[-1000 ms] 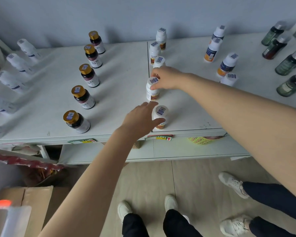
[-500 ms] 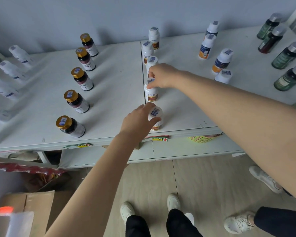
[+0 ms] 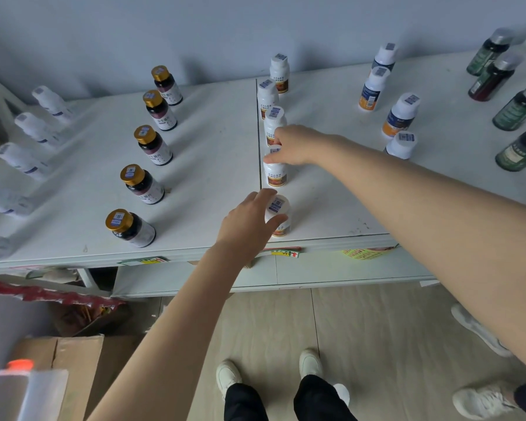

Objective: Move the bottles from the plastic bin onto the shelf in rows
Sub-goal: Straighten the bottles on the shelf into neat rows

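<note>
Hardly anything has moved in the last half second: both hands remain on the same bottles, and only the view has tilted slightly.

The left hand (image 3: 249, 226) grips the front white plastic bottle (image 3: 278, 206), with the thumb curled round its near side and the fingers over the left edge of the cap. This bottle stands upright on the white shelf (image 3: 210, 147), just right of the dark seam (image 3: 259, 141) in the shelf top and at the seam's near end.

The right hand (image 3: 298, 145) reaches in from the right of the seam. Its grip is closed on the cap of the second white plastic bottle (image 3: 275, 174), which stands upright just behind the first, also just right of the seam.

Three more white bottles (image 3: 275, 123) carry the row on along the seam's right side towards the wall. Five gold-capped dark glass bottles (image 3: 154, 145) stand in a row well left of the seam. White bottles with blue-and-orange labels (image 3: 401, 117) stand well right of it, and dark green bottles (image 3: 516, 107) stand farther right still.
</note>
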